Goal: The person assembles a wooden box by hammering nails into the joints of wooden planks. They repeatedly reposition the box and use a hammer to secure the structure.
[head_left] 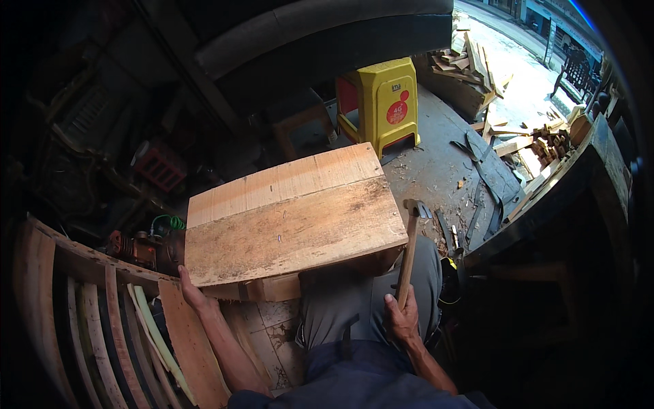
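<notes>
The right hand (403, 317), lower centre, clasps a claw hammer (408, 255); the left hand (194, 293), closure unclear, touches a two-plank panel (293, 221) that could slip if poorly braced.

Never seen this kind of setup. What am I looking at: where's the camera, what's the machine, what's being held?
There's no machine: these are a person's bare hands. The single picture comes from the left of two fisheye cameras worn on the head, looking down, so straight edges bend near the rim.

In front of the person is a wooden panel of two boards set edge to edge. Small dark marks show on its top; they're too small to identify. The left hand is at the panel's near left corner, its fingers partly hidden. The right hand grips a claw hammer by its wooden handle, head up, just right of the panel.

Beyond stands a yellow plastic stool, with scrap wood farther right.
</notes>
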A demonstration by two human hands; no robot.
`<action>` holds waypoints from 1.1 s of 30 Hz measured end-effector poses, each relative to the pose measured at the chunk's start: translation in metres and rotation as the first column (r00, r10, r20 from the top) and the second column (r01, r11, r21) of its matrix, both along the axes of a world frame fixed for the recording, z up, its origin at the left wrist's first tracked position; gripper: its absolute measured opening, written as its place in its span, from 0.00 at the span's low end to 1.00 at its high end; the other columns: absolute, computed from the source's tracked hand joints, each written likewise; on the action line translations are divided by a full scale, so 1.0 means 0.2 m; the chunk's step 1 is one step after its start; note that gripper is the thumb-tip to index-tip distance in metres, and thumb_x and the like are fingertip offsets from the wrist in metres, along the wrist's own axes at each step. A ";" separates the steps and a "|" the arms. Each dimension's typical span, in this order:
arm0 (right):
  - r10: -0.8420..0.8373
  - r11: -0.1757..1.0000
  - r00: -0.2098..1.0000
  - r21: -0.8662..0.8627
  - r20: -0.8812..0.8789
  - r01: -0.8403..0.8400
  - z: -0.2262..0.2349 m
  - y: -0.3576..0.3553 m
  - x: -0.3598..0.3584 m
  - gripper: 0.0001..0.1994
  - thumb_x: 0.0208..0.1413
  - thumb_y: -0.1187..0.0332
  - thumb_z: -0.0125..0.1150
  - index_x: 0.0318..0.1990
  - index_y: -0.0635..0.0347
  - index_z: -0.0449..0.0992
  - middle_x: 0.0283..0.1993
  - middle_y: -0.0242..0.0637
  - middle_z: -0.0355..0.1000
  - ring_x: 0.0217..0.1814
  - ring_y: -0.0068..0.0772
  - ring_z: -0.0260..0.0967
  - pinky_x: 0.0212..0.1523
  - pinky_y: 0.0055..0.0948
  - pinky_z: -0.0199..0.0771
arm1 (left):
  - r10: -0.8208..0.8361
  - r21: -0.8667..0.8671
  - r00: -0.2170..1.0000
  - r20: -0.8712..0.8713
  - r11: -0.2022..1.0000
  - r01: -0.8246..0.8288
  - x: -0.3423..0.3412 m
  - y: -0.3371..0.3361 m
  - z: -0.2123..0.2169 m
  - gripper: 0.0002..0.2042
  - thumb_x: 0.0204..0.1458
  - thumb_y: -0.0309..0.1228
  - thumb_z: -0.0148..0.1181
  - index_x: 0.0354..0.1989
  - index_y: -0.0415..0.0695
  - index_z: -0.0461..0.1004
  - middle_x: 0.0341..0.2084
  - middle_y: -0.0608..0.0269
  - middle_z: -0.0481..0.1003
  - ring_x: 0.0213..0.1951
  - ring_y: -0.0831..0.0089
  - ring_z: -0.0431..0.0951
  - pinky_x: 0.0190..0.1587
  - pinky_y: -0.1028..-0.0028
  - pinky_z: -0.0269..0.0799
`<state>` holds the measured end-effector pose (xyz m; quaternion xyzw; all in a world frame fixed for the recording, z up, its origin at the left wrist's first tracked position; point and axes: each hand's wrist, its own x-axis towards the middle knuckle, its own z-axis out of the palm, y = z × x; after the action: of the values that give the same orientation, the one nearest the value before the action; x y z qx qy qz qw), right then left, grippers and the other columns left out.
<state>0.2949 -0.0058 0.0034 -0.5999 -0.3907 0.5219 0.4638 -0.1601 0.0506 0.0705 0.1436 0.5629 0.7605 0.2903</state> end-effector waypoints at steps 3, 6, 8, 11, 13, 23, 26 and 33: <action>-0.089 0.989 0.996 0.114 -0.028 0.092 -0.08 0.25 -0.06 0.21 0.64 0.56 0.66 0.55 0.61 0.69 0.38 0.33 0.70 0.39 0.28 0.67 0.44 0.32 0.72 | 0.028 0.035 1.000 -0.002 0.999 -0.028 -0.01 0.01 -0.02 0.30 0.68 0.50 0.49 0.64 0.33 0.68 0.60 0.49 0.73 0.58 0.56 0.76 0.61 0.59 0.71; -0.149 0.940 0.985 0.321 0.081 0.116 0.00 0.50 0.00 0.19 0.61 0.60 0.66 0.53 0.61 0.71 0.37 0.41 0.75 0.39 0.35 0.74 0.43 0.36 0.75 | 0.067 0.063 0.998 0.016 0.996 -0.068 0.03 -0.01 -0.04 0.32 0.68 0.51 0.49 0.65 0.31 0.68 0.61 0.50 0.72 0.60 0.56 0.75 0.62 0.60 0.70; -0.103 0.955 0.972 0.296 0.212 0.036 0.14 0.58 0.04 0.20 0.58 0.62 0.67 0.52 0.62 0.71 0.38 0.45 0.76 0.39 0.38 0.75 0.43 0.38 0.76 | 0.109 0.084 0.994 0.025 0.990 -0.110 0.04 -0.03 -0.07 0.32 0.69 0.52 0.48 0.64 0.31 0.68 0.62 0.49 0.72 0.60 0.56 0.74 0.63 0.59 0.69; -0.193 0.910 0.939 0.410 0.283 0.064 0.14 0.67 0.06 0.21 0.55 0.63 0.67 0.54 0.63 0.72 0.36 0.47 0.77 0.38 0.39 0.77 0.42 0.39 0.76 | 0.138 0.101 0.990 0.034 0.985 -0.141 0.10 -0.04 -0.08 0.31 0.69 0.52 0.48 0.64 0.32 0.68 0.63 0.49 0.71 0.60 0.55 0.74 0.64 0.58 0.68; -0.251 0.880 0.935 0.461 0.251 0.113 0.12 0.73 0.05 0.22 0.55 0.64 0.66 0.55 0.64 0.73 0.36 0.46 0.77 0.38 0.38 0.77 0.41 0.38 0.77 | 0.124 0.114 0.992 0.026 0.985 -0.126 0.16 -0.02 -0.10 0.31 0.69 0.51 0.49 0.64 0.32 0.68 0.62 0.49 0.71 0.60 0.55 0.74 0.64 0.58 0.68; 0.292 0.951 0.612 0.156 -0.735 -0.267 -0.14 -0.23 -0.13 0.17 0.61 0.63 0.57 0.50 0.67 0.69 0.25 0.37 0.66 0.19 0.31 0.67 0.20 0.33 0.73 | -0.098 -0.167 0.989 -0.111 0.983 0.078 0.01 -0.12 -0.10 0.26 0.68 0.46 0.50 0.60 0.32 0.72 0.55 0.53 0.77 0.55 0.63 0.78 0.58 0.65 0.71; 0.163 0.946 0.460 0.006 -0.873 -0.323 -0.10 -0.41 -0.21 0.20 0.68 0.50 0.52 0.51 0.60 0.67 0.24 0.33 0.62 0.17 0.27 0.62 0.16 0.29 0.69 | -0.325 -0.268 0.933 -0.154 0.923 0.277 -0.14 -0.14 0.02 0.24 0.69 0.43 0.48 0.61 0.33 0.72 0.53 0.53 0.78 0.53 0.63 0.79 0.57 0.66 0.72; -0.415 0.878 -0.181 -0.340 -0.892 -0.336 -0.52 -0.15 -0.39 0.27 0.70 0.38 0.43 0.46 0.55 0.66 0.23 0.25 0.58 0.17 0.16 0.56 0.15 0.20 0.64 | -0.461 -0.291 0.754 -0.468 0.886 0.361 -0.25 0.05 -0.04 0.21 0.72 0.39 0.45 0.63 0.34 0.69 0.56 0.54 0.75 0.56 0.69 0.75 0.59 0.71 0.68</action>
<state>0.2165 -0.0365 -0.1011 -0.0806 0.2727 0.8493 0.4449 -0.2104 0.0600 0.0616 0.4384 0.6420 0.5540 0.2979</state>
